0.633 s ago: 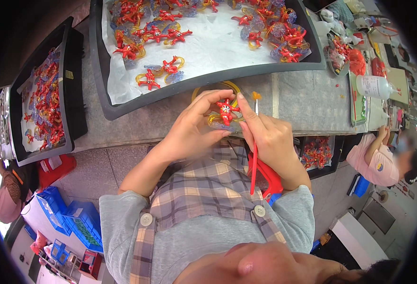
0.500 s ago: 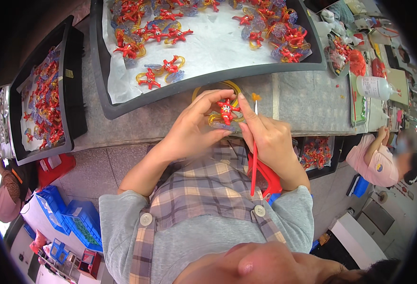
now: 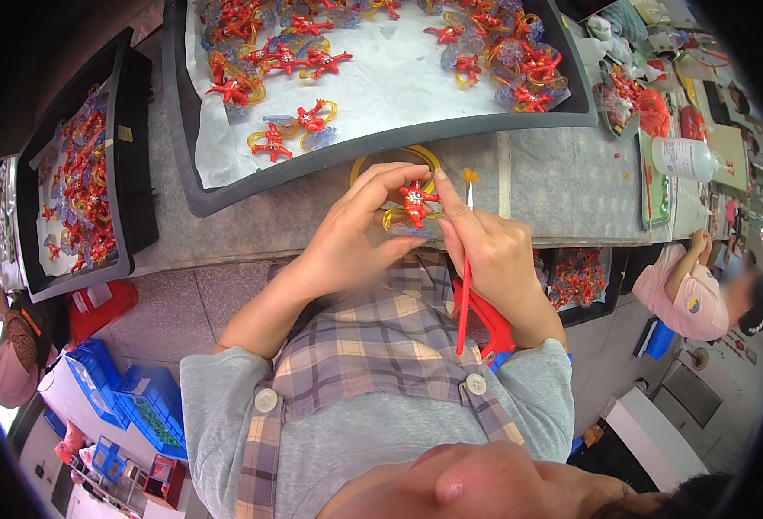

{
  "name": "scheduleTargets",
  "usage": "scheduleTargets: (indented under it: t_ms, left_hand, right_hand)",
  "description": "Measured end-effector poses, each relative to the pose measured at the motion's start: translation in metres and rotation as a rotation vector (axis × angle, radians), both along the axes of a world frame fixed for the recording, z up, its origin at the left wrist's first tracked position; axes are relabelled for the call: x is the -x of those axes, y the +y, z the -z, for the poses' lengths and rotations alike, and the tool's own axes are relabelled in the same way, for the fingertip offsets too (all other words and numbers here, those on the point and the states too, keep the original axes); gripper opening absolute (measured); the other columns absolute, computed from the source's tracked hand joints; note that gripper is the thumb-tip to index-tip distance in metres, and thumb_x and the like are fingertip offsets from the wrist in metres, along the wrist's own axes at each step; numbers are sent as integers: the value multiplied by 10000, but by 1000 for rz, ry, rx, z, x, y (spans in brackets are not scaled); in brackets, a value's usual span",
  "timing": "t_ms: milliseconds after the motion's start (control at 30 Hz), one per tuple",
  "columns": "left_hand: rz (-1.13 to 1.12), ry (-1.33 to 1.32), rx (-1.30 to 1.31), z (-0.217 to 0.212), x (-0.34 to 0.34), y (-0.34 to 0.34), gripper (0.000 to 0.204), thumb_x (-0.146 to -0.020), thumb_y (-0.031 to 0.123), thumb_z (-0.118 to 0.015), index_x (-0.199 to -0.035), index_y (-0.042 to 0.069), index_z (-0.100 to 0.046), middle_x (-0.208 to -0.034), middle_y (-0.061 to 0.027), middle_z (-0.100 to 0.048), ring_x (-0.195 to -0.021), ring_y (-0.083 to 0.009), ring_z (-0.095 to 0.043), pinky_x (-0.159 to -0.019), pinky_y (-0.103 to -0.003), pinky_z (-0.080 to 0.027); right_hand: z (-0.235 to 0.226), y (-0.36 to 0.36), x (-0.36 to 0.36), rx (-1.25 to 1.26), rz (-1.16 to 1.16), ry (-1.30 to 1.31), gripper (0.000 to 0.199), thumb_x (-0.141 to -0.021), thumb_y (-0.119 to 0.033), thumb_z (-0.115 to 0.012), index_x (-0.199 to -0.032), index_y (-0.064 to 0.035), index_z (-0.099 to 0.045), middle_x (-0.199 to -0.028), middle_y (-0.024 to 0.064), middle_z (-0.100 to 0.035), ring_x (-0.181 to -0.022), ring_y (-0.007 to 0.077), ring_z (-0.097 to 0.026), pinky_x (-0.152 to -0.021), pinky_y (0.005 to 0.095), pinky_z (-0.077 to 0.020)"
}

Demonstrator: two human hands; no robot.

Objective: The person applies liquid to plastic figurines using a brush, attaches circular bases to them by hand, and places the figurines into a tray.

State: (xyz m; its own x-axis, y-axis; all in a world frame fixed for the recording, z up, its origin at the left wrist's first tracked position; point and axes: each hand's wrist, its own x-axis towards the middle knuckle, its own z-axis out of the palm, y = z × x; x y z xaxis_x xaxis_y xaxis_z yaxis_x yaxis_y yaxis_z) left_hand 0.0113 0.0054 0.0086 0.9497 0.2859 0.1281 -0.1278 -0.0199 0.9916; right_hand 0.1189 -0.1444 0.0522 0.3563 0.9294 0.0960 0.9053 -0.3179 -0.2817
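Observation:
My left hand (image 3: 347, 221) is closed around a small red toy figurine (image 3: 414, 202), gripping it between thumb and fingers. The figurine has white and dark markings, a translucent yellow curved piece and a bluish clear base. In my right hand (image 3: 492, 251) is a paintbrush (image 3: 463, 311) with a red handle, its pale metal end pointing away from me. The right fingertips touch or nearly touch the figurine's side. An orange patch (image 3: 471, 175) shows at the brush's far end; whether it is bristles or paint on the bench is unclear. A yellow ring (image 3: 429, 156) lies behind my fingers.
A large black tray (image 3: 381, 143) lined with white sheet holds several similar figurines ahead. Another full black tray (image 3: 139, 164) stands left. On the right of the grey bench (image 3: 563, 190) are a white bottle (image 3: 684, 160) and a bag of red pieces. Another person (image 3: 689, 290) sits far right.
My hands stay almost in place. The figurine and brush show only a very slight shift.

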Motion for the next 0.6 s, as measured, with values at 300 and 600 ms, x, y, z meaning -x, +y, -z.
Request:
scheduleTargets:
  t_ms: [300, 600]
  left_hand:
    - [-117, -59, -245, -5, -2, -4, 586, -603, -93, -703, -1128, 49, -486, -1130, -122, -431, -1055, -258, -501, -863, -325, -495]
    - [-149, -73, -223, 4, -3, -10, 553, -616, -110, -683, -1110, 39, -484, -1116, -120, -417, -1027, -237, -511, -845, -311, -506]
  right_hand:
    - [0, -1, 4, -101, 56, 112, 496, -775, -49, -599, -1256, -20, -481, -538, 88, -494, -434, 211, -507, -435, 330, -403]
    - [0, 3, 7, -31, 76, 19, 524, -780, -66, -616, -1277, -24, -456, -536, 78, -489, -425, 205, -494, -421, 339, -390]
